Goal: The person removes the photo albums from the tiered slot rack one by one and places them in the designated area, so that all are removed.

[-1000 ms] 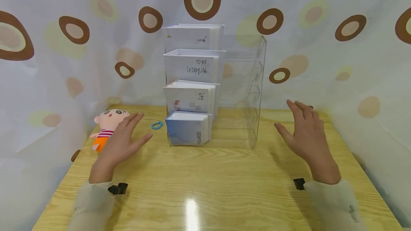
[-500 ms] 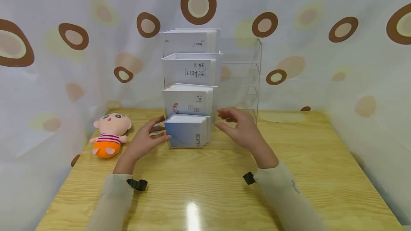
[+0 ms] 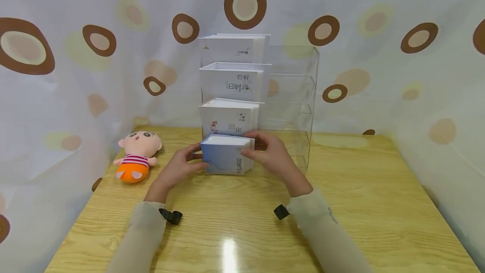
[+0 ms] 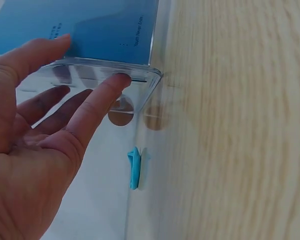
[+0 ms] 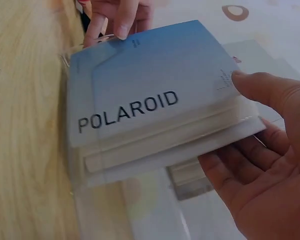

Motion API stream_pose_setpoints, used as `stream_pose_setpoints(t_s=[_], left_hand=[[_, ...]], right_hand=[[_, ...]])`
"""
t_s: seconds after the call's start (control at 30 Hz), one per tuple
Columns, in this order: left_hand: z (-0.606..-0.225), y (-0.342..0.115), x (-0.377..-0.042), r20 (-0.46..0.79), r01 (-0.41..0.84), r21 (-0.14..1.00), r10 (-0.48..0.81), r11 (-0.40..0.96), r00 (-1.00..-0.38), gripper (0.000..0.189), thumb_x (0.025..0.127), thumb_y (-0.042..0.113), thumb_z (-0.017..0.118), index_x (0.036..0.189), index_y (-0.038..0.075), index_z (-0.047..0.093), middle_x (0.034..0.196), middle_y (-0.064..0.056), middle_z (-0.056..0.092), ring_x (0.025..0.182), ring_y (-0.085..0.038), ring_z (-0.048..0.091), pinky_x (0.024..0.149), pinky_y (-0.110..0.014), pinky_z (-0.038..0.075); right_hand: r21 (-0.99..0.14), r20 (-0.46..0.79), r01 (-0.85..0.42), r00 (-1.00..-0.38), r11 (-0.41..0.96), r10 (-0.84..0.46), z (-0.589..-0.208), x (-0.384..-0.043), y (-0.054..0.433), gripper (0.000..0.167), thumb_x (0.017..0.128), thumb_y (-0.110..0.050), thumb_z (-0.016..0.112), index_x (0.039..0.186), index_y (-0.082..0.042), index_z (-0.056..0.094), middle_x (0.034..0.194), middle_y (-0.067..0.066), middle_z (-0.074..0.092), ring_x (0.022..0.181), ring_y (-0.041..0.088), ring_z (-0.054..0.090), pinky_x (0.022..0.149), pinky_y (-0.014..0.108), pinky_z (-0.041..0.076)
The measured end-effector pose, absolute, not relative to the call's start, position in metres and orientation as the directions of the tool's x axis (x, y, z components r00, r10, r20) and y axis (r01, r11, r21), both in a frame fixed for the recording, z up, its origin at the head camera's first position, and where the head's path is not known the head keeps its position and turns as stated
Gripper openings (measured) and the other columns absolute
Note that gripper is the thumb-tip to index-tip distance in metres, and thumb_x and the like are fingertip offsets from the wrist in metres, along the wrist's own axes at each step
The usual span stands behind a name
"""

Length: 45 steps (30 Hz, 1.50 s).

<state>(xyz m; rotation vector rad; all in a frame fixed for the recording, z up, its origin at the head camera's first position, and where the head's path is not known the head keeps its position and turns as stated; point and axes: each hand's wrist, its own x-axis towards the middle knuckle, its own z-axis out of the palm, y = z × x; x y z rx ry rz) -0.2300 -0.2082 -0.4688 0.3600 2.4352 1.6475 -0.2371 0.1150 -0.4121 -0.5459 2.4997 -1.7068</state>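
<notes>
A small blue-and-white POLAROID photo album [image 3: 223, 157] stands in the lowest, front tier of a clear acrylic rack [image 3: 308, 138]. My right hand [image 3: 270, 155] pinches its right edge, thumb on the front cover and fingers behind, as the right wrist view shows. At the left side, my left hand [image 3: 178, 169] has its thumb on the blue cover [image 4: 110, 30]. Its other fingers extend by the rack's clear side, one fingertip touching it. Rising behind are larger white albums, among them one with small square prints [image 3: 227, 115] and another with Chinese lettering [image 3: 231, 81].
A plush doll [image 3: 135, 157] in orange shorts lies on the wooden table [image 3: 242, 214] at the left. A small blue band [image 4: 134, 169] rests beside the rack. Patterned white cloth [image 3: 352, 62] hangs behind and at both sides.
Both hands have moved inward to the front album from either side. My right hand has taken hold of its right edge. The left thumb has reached its cover.
</notes>
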Motion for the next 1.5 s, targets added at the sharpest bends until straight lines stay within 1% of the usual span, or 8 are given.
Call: stream_pose_setpoints(t_s=[0.13,0.4,0.67,0.8,0.93,1.07,1.27,1.5], left_hand=[[-0.47,-0.208,-0.23,-0.026,0.084,0.935,0.305,0.343,-0.952,0.078,0.105,0.011,0.078,0.172,0.0,0.04,0.175,-0.028,0.044,0.154,-0.051,0.055,0.114,-0.053,0.063],[-0.469,-0.208,-0.233,-0.023,0.091,0.94,0.325,0.329,-0.945,0.079,0.104,0.012,0.079,0.172,0.001,0.04,0.175,-0.026,0.044,0.154,-0.049,0.056,0.113,-0.05,0.064],[-0.47,-0.21,-0.233,-0.032,0.08,0.941,0.324,0.328,-0.945,0.079,0.105,0.012,0.078,0.172,0.001,0.04,0.176,-0.025,0.043,0.154,-0.049,0.056,0.113,-0.049,0.064],[-0.471,-0.21,-0.233,-0.026,0.085,0.944,0.33,0.318,-0.944,0.078,0.104,0.011,0.078,0.172,0.0,0.04,0.176,-0.027,0.043,0.154,-0.05,0.056,0.112,-0.047,0.065],[-0.472,-0.21,-0.234,-0.026,0.083,0.946,0.329,0.312,-0.944,0.078,0.104,0.01,0.078,0.172,-0.001,0.04,0.176,-0.027,0.044,0.154,-0.05,0.056,0.111,-0.045,0.065],[-0.473,-0.211,-0.235,-0.028,0.083,0.945,0.33,0.317,-0.944,0.078,0.104,0.012,0.078,0.172,0.001,0.041,0.176,-0.025,0.044,0.154,-0.049,0.056,0.114,-0.049,0.063],[-0.471,-0.212,-0.235,-0.018,0.099,0.94,0.335,0.327,-0.942,0.078,0.104,0.011,0.078,0.172,0.002,0.041,0.177,-0.024,0.043,0.152,-0.05,0.057,0.116,-0.053,0.061],[-0.469,-0.213,-0.233,-0.029,0.083,0.939,0.317,0.335,-0.948,0.079,0.104,0.01,0.078,0.173,0.003,0.04,0.177,-0.023,0.044,0.153,-0.049,0.057,0.118,-0.055,0.06]], right_hand=[[-0.933,0.139,-0.234,-0.935,0.273,-0.325,-0.422,-0.238,0.11,0.047,0.098,-0.014,0.088,0.142,-0.006,0.072,0.142,0.019,0.074,0.121,0.035,0.076,0.102,0.048,0.068],[-0.929,0.166,-0.243,-0.947,0.279,-0.274,-0.425,-0.235,0.103,0.043,0.098,-0.014,0.087,0.139,-0.008,0.074,0.141,0.02,0.075,0.126,0.038,0.076,0.104,0.057,0.067],[-0.905,0.223,-0.304,-0.934,0.296,-0.278,-0.426,-0.234,0.102,0.037,0.102,-0.013,0.084,0.136,-0.007,0.074,0.136,0.022,0.077,0.123,0.035,0.078,0.105,0.052,0.067],[-0.899,0.236,-0.321,-0.928,0.299,-0.288,-0.424,-0.232,0.102,0.036,0.103,-0.013,0.082,0.137,-0.007,0.073,0.136,0.023,0.076,0.122,0.036,0.078,0.103,0.053,0.067],[-0.89,0.251,-0.339,-0.922,0.304,-0.293,-0.424,-0.231,0.101,0.034,0.104,-0.012,0.081,0.136,-0.006,0.073,0.135,0.023,0.076,0.119,0.035,0.078,0.1,0.048,0.068],[-0.883,0.261,-0.351,-0.919,0.311,-0.296,-0.424,-0.231,0.102,0.033,0.104,-0.012,0.08,0.136,-0.007,0.072,0.134,0.022,0.077,0.116,0.032,0.079,0.096,0.044,0.068],[-0.871,0.283,-0.371,-0.915,0.323,-0.288,-0.421,-0.23,0.105,0.033,0.105,-0.014,0.079,0.137,-0.008,0.071,0.131,0.021,0.078,0.112,0.032,0.079,0.092,0.042,0.068],[-0.858,0.313,-0.394,-0.91,0.329,-0.273,-0.411,-0.226,0.107,0.033,0.106,-0.014,0.078,0.138,-0.008,0.071,0.133,0.02,0.078,0.113,0.032,0.079,0.093,0.043,0.068]])
